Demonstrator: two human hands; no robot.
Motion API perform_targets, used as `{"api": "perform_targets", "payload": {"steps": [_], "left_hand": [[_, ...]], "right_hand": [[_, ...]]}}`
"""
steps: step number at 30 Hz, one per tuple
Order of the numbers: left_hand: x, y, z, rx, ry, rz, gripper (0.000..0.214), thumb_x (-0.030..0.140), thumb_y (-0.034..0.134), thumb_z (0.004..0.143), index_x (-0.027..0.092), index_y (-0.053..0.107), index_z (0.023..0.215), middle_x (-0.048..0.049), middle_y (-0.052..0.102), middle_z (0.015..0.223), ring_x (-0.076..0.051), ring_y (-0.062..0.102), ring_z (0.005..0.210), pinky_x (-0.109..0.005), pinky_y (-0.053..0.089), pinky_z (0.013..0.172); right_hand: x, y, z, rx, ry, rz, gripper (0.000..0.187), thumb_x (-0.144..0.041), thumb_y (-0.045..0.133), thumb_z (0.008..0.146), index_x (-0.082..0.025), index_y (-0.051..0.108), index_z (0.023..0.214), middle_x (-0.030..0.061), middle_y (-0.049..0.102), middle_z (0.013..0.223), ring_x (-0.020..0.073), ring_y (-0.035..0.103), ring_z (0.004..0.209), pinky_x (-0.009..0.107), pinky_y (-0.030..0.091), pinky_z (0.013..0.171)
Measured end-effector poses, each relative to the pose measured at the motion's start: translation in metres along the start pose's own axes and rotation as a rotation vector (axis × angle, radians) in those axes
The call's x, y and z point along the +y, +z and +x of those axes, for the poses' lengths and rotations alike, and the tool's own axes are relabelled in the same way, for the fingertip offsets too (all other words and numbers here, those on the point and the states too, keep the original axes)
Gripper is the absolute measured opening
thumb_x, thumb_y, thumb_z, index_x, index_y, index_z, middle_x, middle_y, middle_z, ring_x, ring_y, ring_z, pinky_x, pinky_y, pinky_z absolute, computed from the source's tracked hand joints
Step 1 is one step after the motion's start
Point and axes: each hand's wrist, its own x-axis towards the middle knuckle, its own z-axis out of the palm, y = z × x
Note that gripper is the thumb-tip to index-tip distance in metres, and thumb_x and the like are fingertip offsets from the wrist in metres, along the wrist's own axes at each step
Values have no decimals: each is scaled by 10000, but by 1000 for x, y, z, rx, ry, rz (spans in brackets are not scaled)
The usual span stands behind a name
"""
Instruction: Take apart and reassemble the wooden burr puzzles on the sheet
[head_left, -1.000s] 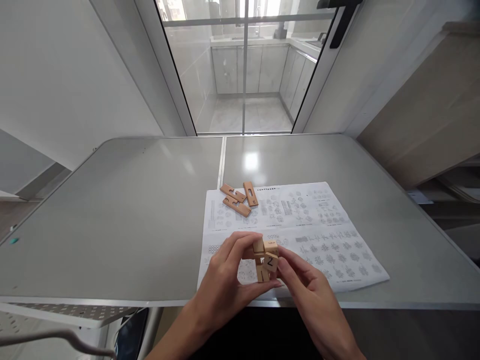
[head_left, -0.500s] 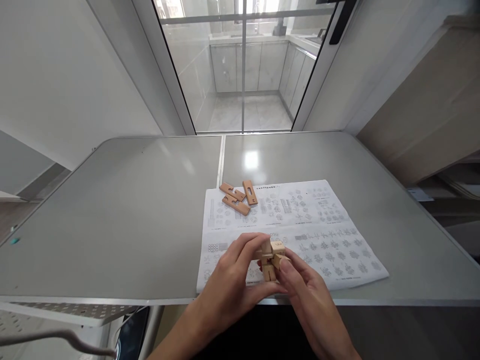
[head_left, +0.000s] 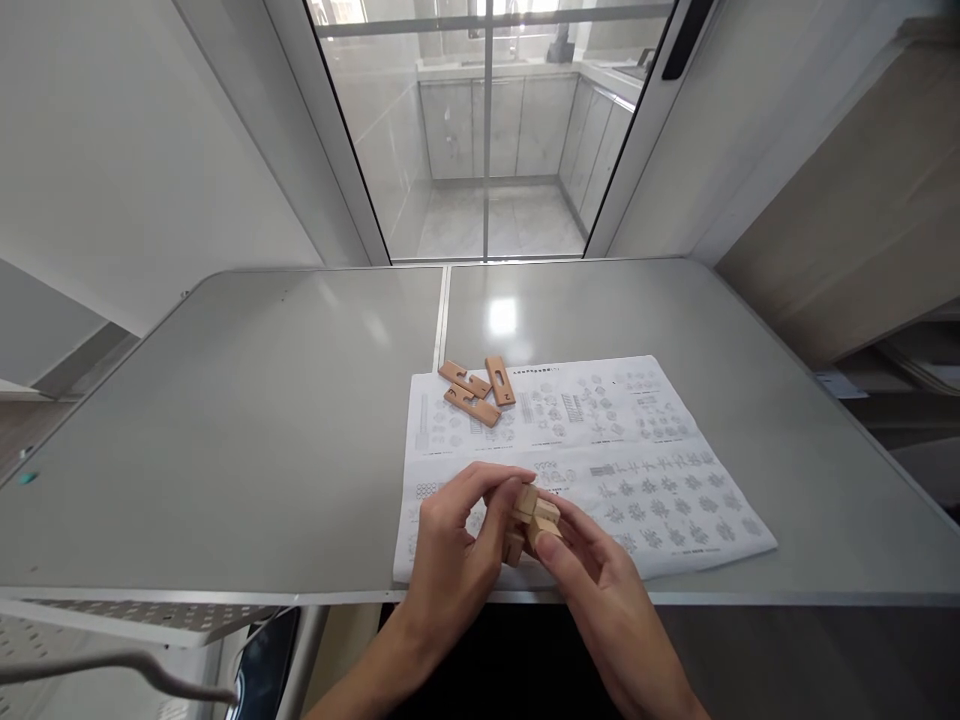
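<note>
Both hands hold a small wooden puzzle block assembly [head_left: 531, 518] just above the near edge of the printed instruction sheet [head_left: 637, 450]. My left hand [head_left: 457, 560] wraps its fingers round the left side of the assembly. My right hand [head_left: 600, 585] pinches its right side with thumb and fingers. Three flat notched wooden pieces [head_left: 474, 388] lie loose at the sheet's far left corner, out of reach of both hands.
The grey folding table [head_left: 225, 420] has a seam down its middle and its front edge lies right under my wrists. A glass sliding door [head_left: 487, 130] stands behind the table. A wooden panel [head_left: 862, 200] leans at the right.
The puzzle assembly has been turned in my hands and lowered slightly; the face marked 2 no longer shows. My left fingers have curled further over it.
</note>
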Motion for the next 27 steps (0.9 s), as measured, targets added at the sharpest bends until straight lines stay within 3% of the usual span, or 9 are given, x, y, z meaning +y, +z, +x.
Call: {"api": "perform_targets", "payload": {"steps": [3, 5, 8, 10, 17, 22, 24, 27], "left_hand": [[-2, -3, 0, -41, 64, 27, 237, 282, 507, 1074, 229, 734, 1114, -53, 771, 1077, -193, 731, 952, -323, 593, 876], [-3, -9, 1, -134, 123, 46, 224, 308, 583, 1040, 234, 696, 1219, -78, 749, 1184, -222, 720, 1057, -350, 593, 929], [-7, -19, 4, -297, 170, 71, 578, 374, 853, 840, 259, 614, 1353, -95, 709, 1290, -268, 696, 1150, -396, 589, 997], [-9, -23, 5, -335, 194, 89, 686, 372, 900, 787, 275, 584, 1388, -86, 694, 1312, -265, 691, 1167, -397, 589, 1013], [-14, -17, 4, -361, 275, 175, 629, 408, 854, 846, 283, 561, 1388, -83, 705, 1264, -259, 689, 1124, -383, 612, 929], [-12, -20, 5, -416, 285, 148, 729, 360, 895, 804, 308, 520, 1428, -69, 685, 1349, -258, 666, 1211, -388, 580, 1020], [-12, -23, 5, -386, 270, 138, 739, 347, 898, 802, 311, 518, 1434, -64, 677, 1372, -251, 668, 1226, -378, 570, 1042], [-10, -25, 5, -298, 267, 102, 755, 361, 920, 769, 302, 538, 1418, -63, 690, 1349, -248, 689, 1195, -371, 568, 1049]], "right_hand": [[3, -3, 1, -18, 22, 103, 410, -445, 770, 939, -266, 729, 1305, 75, 703, 1365, 292, 587, 1345, 454, 414, 1192], [1, -6, 2, -44, 47, 162, 376, -438, 750, 956, -245, 740, 1278, 85, 711, 1345, 291, 597, 1328, 445, 432, 1172], [-6, -8, 5, -96, 87, 203, 373, -439, 741, 963, -215, 744, 1262, 105, 723, 1307, 303, 616, 1299, 450, 465, 1136], [-9, -9, 6, -129, 108, 211, 378, -439, 729, 972, -207, 738, 1270, 112, 725, 1292, 307, 624, 1288, 459, 473, 1126], [-2, -14, 7, -177, 153, 155, 379, -446, 749, 958, -220, 724, 1261, 108, 725, 1281, 304, 655, 1253, 474, 489, 1112], [-3, -13, 2, -108, 149, 139, 556, -562, 746, 928, -255, 615, 1372, 119, 760, 1210, 315, 721, 1159, 521, 522, 1057], [-3, -13, 0, -76, 108, 54, 572, -622, 674, 956, -285, 566, 1405, 114, 774, 1184, 311, 735, 1139, 525, 531, 1043], [-1, -15, -2, -69, -10, -191, 448, -609, 570, 1020, -281, 597, 1324, 106, 777, 1175, 294, 742, 1122, 459, 568, 996]]}}
